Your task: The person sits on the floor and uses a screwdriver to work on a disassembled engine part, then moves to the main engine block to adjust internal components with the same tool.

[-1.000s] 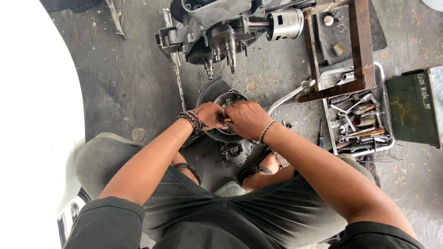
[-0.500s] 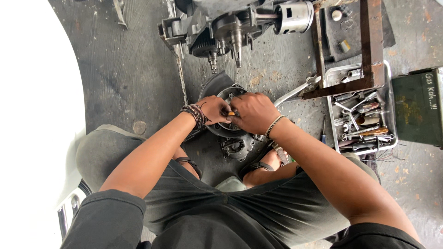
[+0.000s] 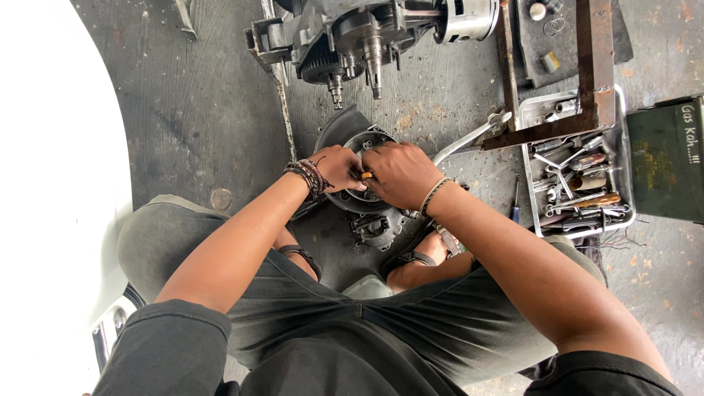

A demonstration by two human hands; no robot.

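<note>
Only one: dark green rectangular metal box with pale handwritten marking, on the floor at right, beside the tool tray.

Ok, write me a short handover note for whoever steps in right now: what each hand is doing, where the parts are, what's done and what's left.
Left hand: on the left rim of the round engine cover on the floor, steadying it.
Right hand: on top of the cover, fingers closed on a small orange-handled tool; its tip is hidden.
Engine block lies further ahead on the floor; tool tray to the right.
Done: cover is off the block.
Left: work inside the cover is in progress; how far along cannot be told.
</note>
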